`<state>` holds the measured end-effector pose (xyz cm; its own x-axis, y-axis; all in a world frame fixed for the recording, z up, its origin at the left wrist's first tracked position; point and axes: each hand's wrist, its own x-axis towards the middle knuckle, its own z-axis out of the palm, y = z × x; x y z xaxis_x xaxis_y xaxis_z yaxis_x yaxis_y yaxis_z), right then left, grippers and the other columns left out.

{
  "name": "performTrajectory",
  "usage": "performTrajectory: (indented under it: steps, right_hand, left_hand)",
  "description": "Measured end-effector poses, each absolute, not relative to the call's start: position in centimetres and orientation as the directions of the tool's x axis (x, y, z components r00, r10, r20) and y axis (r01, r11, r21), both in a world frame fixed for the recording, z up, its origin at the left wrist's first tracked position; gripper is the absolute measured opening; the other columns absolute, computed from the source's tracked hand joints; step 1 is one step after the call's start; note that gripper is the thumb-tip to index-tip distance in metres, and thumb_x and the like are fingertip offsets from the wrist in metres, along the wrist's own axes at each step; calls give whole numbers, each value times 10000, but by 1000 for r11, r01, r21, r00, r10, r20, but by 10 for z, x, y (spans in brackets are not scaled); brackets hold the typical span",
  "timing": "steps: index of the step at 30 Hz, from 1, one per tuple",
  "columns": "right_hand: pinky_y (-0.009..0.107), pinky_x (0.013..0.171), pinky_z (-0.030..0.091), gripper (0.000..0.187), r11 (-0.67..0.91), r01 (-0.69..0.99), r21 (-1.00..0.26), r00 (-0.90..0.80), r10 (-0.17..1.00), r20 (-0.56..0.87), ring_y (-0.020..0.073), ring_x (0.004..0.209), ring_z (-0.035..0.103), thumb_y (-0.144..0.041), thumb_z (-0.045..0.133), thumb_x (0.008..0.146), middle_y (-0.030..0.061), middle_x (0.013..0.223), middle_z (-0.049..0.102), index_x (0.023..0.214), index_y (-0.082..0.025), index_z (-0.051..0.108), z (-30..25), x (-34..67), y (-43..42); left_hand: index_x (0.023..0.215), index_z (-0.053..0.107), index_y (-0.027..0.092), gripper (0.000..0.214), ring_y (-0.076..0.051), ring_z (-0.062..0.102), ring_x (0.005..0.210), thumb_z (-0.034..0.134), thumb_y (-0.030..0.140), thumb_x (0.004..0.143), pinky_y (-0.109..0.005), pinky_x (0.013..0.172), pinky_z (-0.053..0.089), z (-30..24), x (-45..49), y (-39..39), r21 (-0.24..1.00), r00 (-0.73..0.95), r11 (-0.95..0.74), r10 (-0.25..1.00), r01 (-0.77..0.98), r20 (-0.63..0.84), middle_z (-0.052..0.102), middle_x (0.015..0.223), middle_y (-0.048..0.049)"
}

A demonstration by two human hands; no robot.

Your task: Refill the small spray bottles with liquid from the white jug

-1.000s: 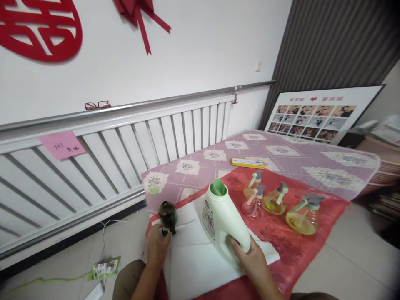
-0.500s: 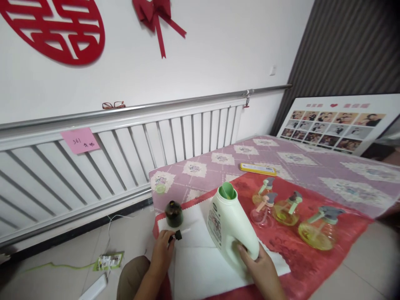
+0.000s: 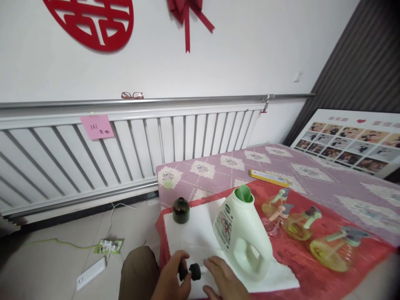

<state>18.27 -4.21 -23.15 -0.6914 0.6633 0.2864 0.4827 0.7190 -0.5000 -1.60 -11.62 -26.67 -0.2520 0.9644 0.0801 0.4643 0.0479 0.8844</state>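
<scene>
My left hand is closed around a black spray head, from which a pale tube points right. Beside that tube is my right hand, its fingers and thumb apart; whether a fingertip touches the tube is unclear. A pale green detergent jug with a green spout stands upright to the right of both hands, on a white cloth. Farther back on the cloth sits a small dark green bottle with an open top.
Several spray bottles with yellowish or pink bodies, one a yellow bottle, stand on a red cloth. Behind are a yellow-edged box and a round light green cap. A white radiator runs along the wall. Cables and a power strip lie on the floor.
My right hand has let go of the jug's handle and moved left to the spray head's tube. My left hand has brought the spray head nearer to me. The view has shifted left.
</scene>
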Motion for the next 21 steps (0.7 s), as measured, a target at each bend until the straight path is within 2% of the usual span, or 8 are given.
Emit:
performTrajectory:
  steps: [2,5,8,10,12,14,17,21]
  right_hand:
    - [316,876,554,586,736,498,-458,-736,638,226,247,1029,662,-48,594,664,86,1154,684,1216,-244,615,-231,157,-45]
    - [348,847,561,588,741,507,-440,-763,623,171,248,945,674,-9,567,649,77,1049,711,1194,-225,620,-230,141,-43]
    - [359,848,556,503,723,481,-497,-737,640,219,250,938,674,-43,568,694,81,1023,715,1162,-215,631,-227,146,-38]
    - [337,820,562,406,672,469,-573,-666,695,270,230,897,684,-124,563,769,80,1016,718,1160,-220,621,-224,155,-32]
    - [304,749,575,351,577,481,-660,-558,782,277,207,811,696,-251,555,830,84,1016,723,1177,-218,594,-220,163,-27]
    - [282,704,579,376,472,487,-735,-449,857,253,199,769,703,-347,570,833,91,1013,731,1181,-206,576,-215,169,-22]
    - [272,713,575,391,389,411,-825,-360,900,245,215,805,711,-403,621,793,86,970,749,1126,-198,606,-207,174,-20]
    - [259,630,573,390,332,313,-890,-309,922,235,221,749,711,-455,663,752,61,883,761,1062,-219,647,-204,178,-23]
  left_hand:
    - [1073,574,226,376,-167,594,716,564,168,702,-285,732,504,-262,-7,-113,894,-245,21,964,447,100,614,786,-18]
    - [1086,574,223,384,-175,598,767,571,170,706,-309,775,504,-255,-3,-112,915,-260,-4,958,403,120,626,854,-38]
    - [1285,447,227,642,-179,603,833,652,213,677,-323,809,501,-250,-19,-107,946,-203,-96,965,310,165,627,979,-47]
    - [1387,319,237,827,-203,597,960,699,275,654,-340,869,487,-249,-37,-93,948,-232,-134,951,290,205,600,1126,-68]
    - [1378,332,236,774,-235,552,1110,673,314,687,-359,930,458,-249,-57,-69,938,-430,-39,882,346,195,556,1241,-92]
    - [1364,354,212,750,-259,505,1198,667,328,692,-384,1009,407,-254,-72,-39,908,-585,95,790,408,180,503,1326,-116]
    - [1349,363,147,841,-306,376,1332,724,268,599,-409,1115,288,-266,-81,4,863,-608,154,768,480,202,457,1381,-158]
    - [1331,370,143,880,-331,409,1310,740,212,535,-446,1112,303,-281,-77,34,876,-599,128,774,464,204,478,1358,-165]
